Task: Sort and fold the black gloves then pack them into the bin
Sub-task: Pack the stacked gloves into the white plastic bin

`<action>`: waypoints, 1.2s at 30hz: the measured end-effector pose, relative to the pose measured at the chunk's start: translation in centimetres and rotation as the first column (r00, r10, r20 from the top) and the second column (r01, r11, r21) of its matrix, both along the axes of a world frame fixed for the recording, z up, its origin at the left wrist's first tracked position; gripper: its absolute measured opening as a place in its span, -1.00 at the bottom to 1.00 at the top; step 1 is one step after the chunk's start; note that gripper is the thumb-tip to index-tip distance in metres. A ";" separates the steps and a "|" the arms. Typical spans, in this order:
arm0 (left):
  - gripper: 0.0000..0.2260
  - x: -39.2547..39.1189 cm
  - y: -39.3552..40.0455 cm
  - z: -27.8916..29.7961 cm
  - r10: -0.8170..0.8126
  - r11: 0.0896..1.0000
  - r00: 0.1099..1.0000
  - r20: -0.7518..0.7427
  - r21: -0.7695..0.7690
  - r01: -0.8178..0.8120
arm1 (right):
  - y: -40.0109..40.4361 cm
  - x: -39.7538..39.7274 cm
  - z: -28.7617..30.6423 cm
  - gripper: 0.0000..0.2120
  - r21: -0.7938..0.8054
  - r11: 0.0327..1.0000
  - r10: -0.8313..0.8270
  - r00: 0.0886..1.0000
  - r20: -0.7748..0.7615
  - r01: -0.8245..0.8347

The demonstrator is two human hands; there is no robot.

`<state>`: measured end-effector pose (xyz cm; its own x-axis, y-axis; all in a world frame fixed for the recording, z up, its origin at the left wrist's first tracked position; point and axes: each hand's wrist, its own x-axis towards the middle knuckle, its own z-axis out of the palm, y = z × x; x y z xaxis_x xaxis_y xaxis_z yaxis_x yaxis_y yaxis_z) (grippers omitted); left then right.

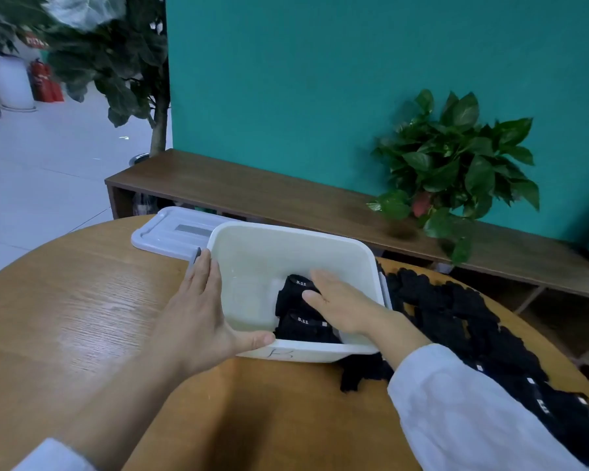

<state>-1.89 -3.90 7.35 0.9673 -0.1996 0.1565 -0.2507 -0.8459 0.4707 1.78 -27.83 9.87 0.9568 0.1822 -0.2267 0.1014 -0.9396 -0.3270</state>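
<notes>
Folded black gloves, two white-printed cuffs showing, lie in the near right corner of the white bin on the round wooden worktop. The right hand lies flat on them, fingers straight and relaxed, gripping nothing. The left hand rests against the bin's left wall, fingers extended along the outside, thumb hooked over the near rim. A heap of loose black gloves spreads along the worktop just right of the bin; one glove lies partly under its near edge. The bin's lid lies behind its left corner. Beyond stand a low wooden shelf, a potted plant and a teal wall.
</notes>
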 end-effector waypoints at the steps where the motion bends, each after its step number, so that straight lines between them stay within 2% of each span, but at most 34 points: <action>1: 0.35 0.0 -0.1 0.0 -0.002 1.000 1.000 0.000 -0.016 0.002 | -0.6 -1.0 0.8 -0.73 0.056 0.998 -0.038 0.998 0.046 0.035; 5: 0.37 -0.2 -1.0 0.2 0.073 0.996 0.997 -0.017 -0.045 -0.073 | -4.0 -5.9 2.9 -0.56 0.277 0.952 -0.194 0.956 0.219 0.129; 7: 0.36 -0.4 -1.5 0.1 0.116 0.993 0.993 -0.013 -0.037 -0.116 | -5.7 -8.4 2.7 -0.59 0.360 0.923 -0.256 0.913 0.317 0.134; 9: 0.37 -0.6 -1.9 0.1 0.151 0.988 0.989 0.001 -0.025 -0.151 | -7.1 -10.6 1.4 -0.62 0.376 0.905 -0.337 0.877 0.342 0.200; 13: 0.36 -0.5 -2.6 0.1 0.201 0.980 0.980 -0.005 -0.005 -0.201 | -8.8 -12.5 -3.5 -0.56 0.262 0.896 -0.412 0.891 0.192 0.358; 15: 0.37 -0.1 -2.6 0.2 0.214 0.977 0.977 -0.006 -0.008 -0.214 | -8.5 -12.0 -5.8 -0.54 0.170 0.913 -0.391 0.914 0.110 0.370; 18: 0.41 0.9 -2.4 0.2 0.228 0.974 0.974 -0.009 0.012 -0.228 | -7.2 -10.3 -7.9 -0.49 0.069 0.939 -0.342 0.937 0.072 0.338; 27: 0.30 0.7 -2.7 -0.2 0.237 0.970 0.971 -0.002 0.061 -0.237 | -6.0 -5.9 -11.3 -0.51 -0.112 0.944 -0.307 0.950 0.056 0.312; 36: 0.33 0.3 -2.7 -0.2 0.242 0.969 0.970 0.006 0.056 -0.242 | -5.9 -9.4 -12.2 -0.54 -0.065 0.973 -0.215 0.971 0.108 0.223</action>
<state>-1.63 -6.56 7.16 0.9880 0.0325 0.1508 -0.0345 -0.9064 0.4211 -7.62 -33.71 -2.33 0.9899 -0.0484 -0.1329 -0.0810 -0.9643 -0.2522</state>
